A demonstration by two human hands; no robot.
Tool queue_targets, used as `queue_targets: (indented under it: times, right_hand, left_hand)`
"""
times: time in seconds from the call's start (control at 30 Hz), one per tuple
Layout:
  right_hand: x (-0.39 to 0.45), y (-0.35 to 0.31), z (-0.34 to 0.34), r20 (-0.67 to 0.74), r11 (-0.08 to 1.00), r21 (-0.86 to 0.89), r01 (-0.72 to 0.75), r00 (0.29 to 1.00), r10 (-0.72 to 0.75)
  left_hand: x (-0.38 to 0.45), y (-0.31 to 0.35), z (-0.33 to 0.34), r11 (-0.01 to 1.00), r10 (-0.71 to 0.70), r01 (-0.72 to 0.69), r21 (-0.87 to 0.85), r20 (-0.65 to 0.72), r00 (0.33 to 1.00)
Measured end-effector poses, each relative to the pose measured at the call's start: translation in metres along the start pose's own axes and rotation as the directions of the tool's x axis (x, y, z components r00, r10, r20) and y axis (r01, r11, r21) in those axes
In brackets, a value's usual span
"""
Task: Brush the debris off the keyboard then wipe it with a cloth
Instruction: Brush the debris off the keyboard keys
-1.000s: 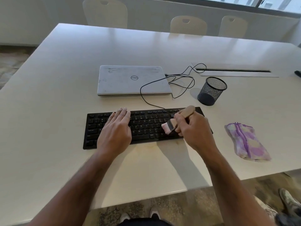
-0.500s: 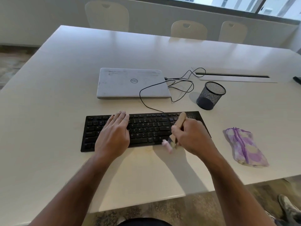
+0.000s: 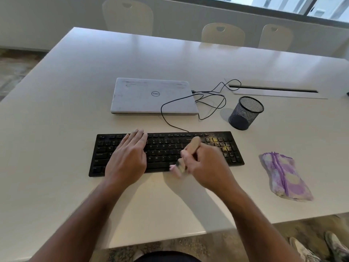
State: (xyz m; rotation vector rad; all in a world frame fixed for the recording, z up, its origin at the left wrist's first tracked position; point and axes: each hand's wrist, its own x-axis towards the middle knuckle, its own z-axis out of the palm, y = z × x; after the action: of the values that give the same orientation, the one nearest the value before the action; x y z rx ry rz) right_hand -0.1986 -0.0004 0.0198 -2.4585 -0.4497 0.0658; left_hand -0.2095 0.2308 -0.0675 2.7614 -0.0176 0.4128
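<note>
Keyboard (image 3: 166,154) near the table's (image 3: 56,110) front edge: my left hand (image 3: 128,157) lies flat on its left keys, fingers together, while my right hand (image 3: 205,167) grips the brush (image 3: 186,157) at its front rim. Yellow debris (image 3: 219,142) on the right keys could scatter toward the cloth (image 3: 285,176); behind, the cable (image 3: 188,108), laptop (image 3: 153,96) and mesh cup (image 3: 245,113) crowd the far side.

Black keyboard (image 3: 166,154) with yellow debris (image 3: 217,141); purple-patterned cloth (image 3: 285,176).

Closed laptop (image 3: 154,95), mesh pen cup (image 3: 245,113), tangled cable (image 3: 209,103), chairs (image 3: 222,33).
</note>
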Motion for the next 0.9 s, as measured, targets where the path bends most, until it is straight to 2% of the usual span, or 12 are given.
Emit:
queue_targets:
  times: [0.07,0.13,0.2,0.4,0.63,0.8,0.9]
  right_hand:
    - [0.005,0.011,-0.015,-0.113,0.995,0.086,-0.039,0.992,0.049]
    - [0.013,0.027,-0.028,-0.268,0.984,0.157,-0.085,0.955,0.126]
    - [0.021,0.038,-0.036,-0.314,0.979,0.165,-0.118,0.935,0.166]
    - [0.025,0.049,-0.027,-0.234,0.975,0.127,-0.183,0.949,0.209]
    - [0.001,0.04,-0.034,-0.125,0.98,-0.025,-0.198,0.973,0.193]
    - [-0.003,0.03,-0.033,-0.165,0.996,0.047,-0.077,0.983,0.084]
    - [0.003,0.024,-0.036,-0.058,0.999,0.036,-0.006,0.998,0.008]
  left_hand:
    - [0.0,0.0,0.0,1.0,-0.001,0.001,-0.007,-0.004,1.0]
    - [0.0,0.0,0.0,1.0,0.001,-0.001,-0.007,-0.006,1.0]
    - [0.0,0.0,0.0,1.0,0.002,-0.002,-0.005,-0.003,1.0]
    - [0.0,0.0,0.001,1.0,-0.009,0.009,-0.002,-0.012,1.0]
    - [-0.001,0.0,0.002,1.0,-0.016,0.016,-0.001,-0.014,1.0]
    - [0.0,0.0,0.002,1.0,-0.016,0.016,-0.003,-0.015,1.0]
    - [-0.001,0.001,0.001,1.0,-0.021,0.021,-0.005,-0.011,1.0]
